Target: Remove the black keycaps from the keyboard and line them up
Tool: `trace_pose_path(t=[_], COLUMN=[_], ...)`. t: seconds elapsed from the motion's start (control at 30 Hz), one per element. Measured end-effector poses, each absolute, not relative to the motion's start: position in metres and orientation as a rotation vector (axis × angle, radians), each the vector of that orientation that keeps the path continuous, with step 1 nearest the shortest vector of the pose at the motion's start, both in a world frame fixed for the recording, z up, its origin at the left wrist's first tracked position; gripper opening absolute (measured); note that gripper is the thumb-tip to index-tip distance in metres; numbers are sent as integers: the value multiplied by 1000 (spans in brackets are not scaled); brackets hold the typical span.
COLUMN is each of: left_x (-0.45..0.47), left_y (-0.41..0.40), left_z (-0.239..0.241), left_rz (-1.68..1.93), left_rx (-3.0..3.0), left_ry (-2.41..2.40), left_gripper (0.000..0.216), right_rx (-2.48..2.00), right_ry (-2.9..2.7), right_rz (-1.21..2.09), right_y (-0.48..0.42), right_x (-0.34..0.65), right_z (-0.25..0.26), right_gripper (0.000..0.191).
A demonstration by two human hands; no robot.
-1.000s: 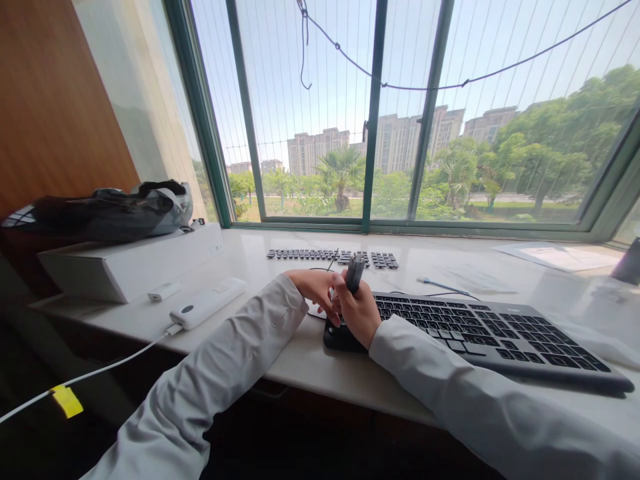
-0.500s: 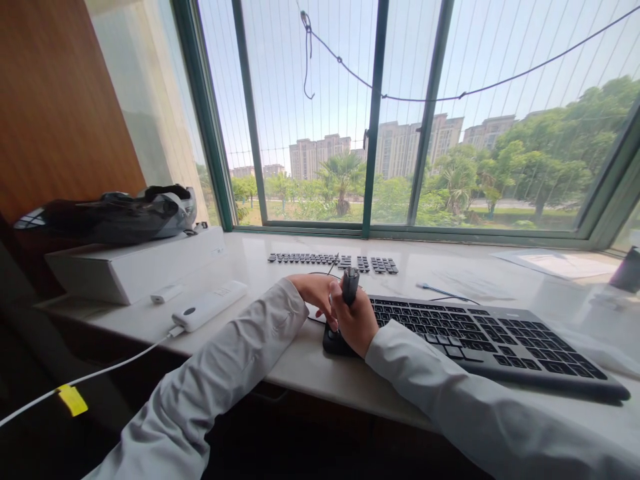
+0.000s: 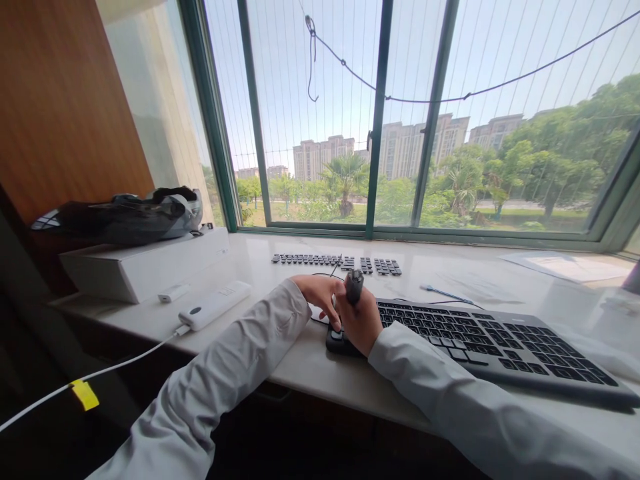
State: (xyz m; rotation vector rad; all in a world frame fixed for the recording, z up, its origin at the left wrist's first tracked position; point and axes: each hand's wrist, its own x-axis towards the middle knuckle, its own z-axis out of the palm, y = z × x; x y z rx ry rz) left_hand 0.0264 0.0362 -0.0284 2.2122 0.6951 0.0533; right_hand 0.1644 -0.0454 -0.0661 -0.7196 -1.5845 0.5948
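My right hand [image 3: 361, 325] is closed round a dark grey handheld tool [image 3: 355, 285] that stands upright out of the fist. It rests over the left end of a black keyboard [image 3: 493, 339] lying on the pale window-sill counter [image 3: 300, 363]. My left hand [image 3: 320, 295] sits right beside it, with its fingers curled down and touching the keyboard's left corner. Anything between those fingertips is hidden. Rows of loose dark keycaps [image 3: 336, 263] lie in a line on the counter behind the hands.
A white power bank [image 3: 214, 305] with a white cable [image 3: 110, 369] lies at the left. Behind it a white box [image 3: 145, 265] carries a black bag [image 3: 120, 217]. A blue pen-like item [image 3: 443, 293] and papers [image 3: 570, 267] lie at the right. The green-framed window [image 3: 381, 120] backs the counter.
Both hands stay at the keyboard's left end. The tool has tipped from a slight lean to nearly upright, and the view has drifted a little.
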Motion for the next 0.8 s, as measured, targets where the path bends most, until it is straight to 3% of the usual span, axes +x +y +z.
trace_pose_path(t=[0.13, 0.37, 0.8], left_x=[26, 24, 28], left_y=[39, 36, 32], left_z=[-29, -26, -21], left_rz=[-18, -42, -43], left_rx=[2166, 2171, 2273], left_ry=[693, 725, 789], left_gripper=[43, 45, 35], right_rx=[-658, -635, -846], right_ry=[-1410, -1144, -1241], right_rz=[830, 1216, 1076], right_y=[-42, -31, -22], right_x=[165, 167, 170], right_z=[-57, -54, -66], right_gripper=[36, 43, 39])
